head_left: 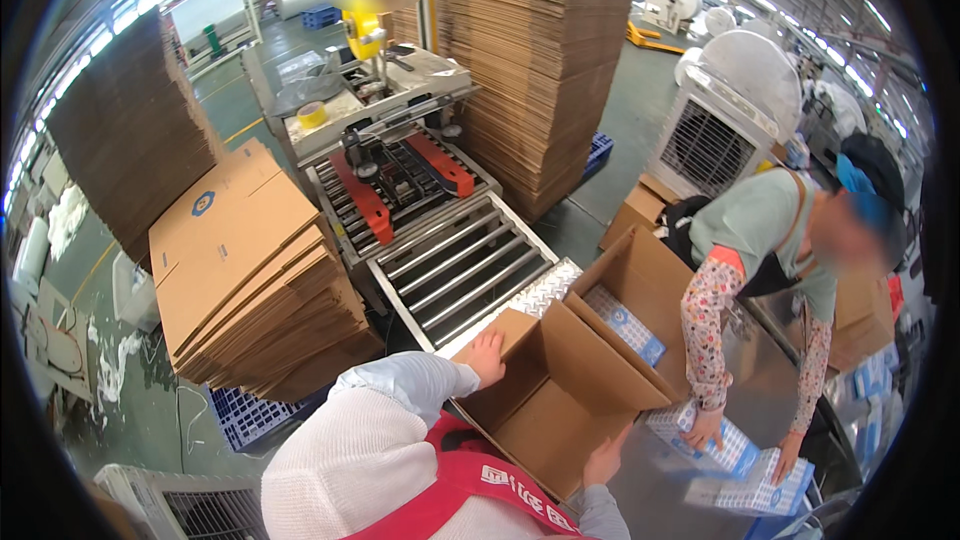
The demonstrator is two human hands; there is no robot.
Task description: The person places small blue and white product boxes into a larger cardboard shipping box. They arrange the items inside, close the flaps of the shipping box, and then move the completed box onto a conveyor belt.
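An open brown cardboard box [600,358] stands right before me, its upper flaps raised and its bare bottom showing. My left hand [487,358] grips its far left edge, fingers over the cardboard. At the near right side, my right hand [605,457] holds the rim with the thumb up along the wall; its other fingers are partly hidden. Touching the box's far right side is a second open carton [650,275]. Inside that one lies a blue-and-white patterned pack [625,325].
At right, a co-worker [750,230] bends over the metal table, each hand on a blue-and-white pack [735,450]. Ahead lie a roller conveyor [455,270] and a taping machine with red side guides [360,195]. Flat cartons [240,250] are piled left; a tall cardboard stack [535,70] stands behind.
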